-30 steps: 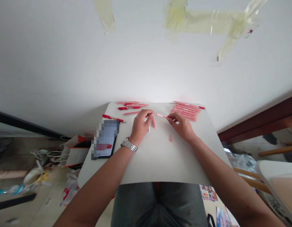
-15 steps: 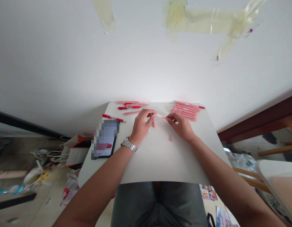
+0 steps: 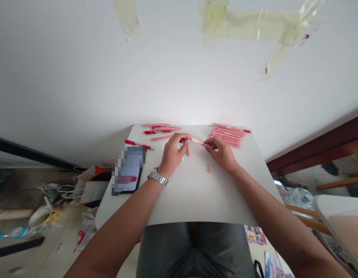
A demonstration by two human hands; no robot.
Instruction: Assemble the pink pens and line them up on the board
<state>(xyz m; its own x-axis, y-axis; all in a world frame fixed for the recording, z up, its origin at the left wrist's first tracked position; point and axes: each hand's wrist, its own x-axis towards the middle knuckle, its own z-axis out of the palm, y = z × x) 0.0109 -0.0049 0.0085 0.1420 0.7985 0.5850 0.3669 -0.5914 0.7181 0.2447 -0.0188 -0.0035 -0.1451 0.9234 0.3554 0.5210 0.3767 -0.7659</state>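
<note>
Between my two hands, a slim pink pen [image 3: 197,141] with a white printed label is held slightly tilted above the table. My left hand [image 3: 173,152] pinches its left end, and a metal-strap watch [image 3: 158,176] is on that wrist. My right hand [image 3: 221,155] pinches the right end with thumb and fingertips. Just below the left fingers lies a pink strip [image 3: 188,150], partly hidden by them. A smaller pink piece [image 3: 209,168] rests on the white table [image 3: 196,197] below the right hand.
Several pink pens [image 3: 226,138] lie side by side at the back right. Loose pink and red pens [image 3: 158,132] are at the back left, with another red pen [image 3: 138,144] above a phone [image 3: 129,170]. The wall [image 3: 179,77] borders the table's far edge.
The pen's right end tilts slightly lower. Both hands keep almost the same place and the same pinch; the table items have not moved.
</note>
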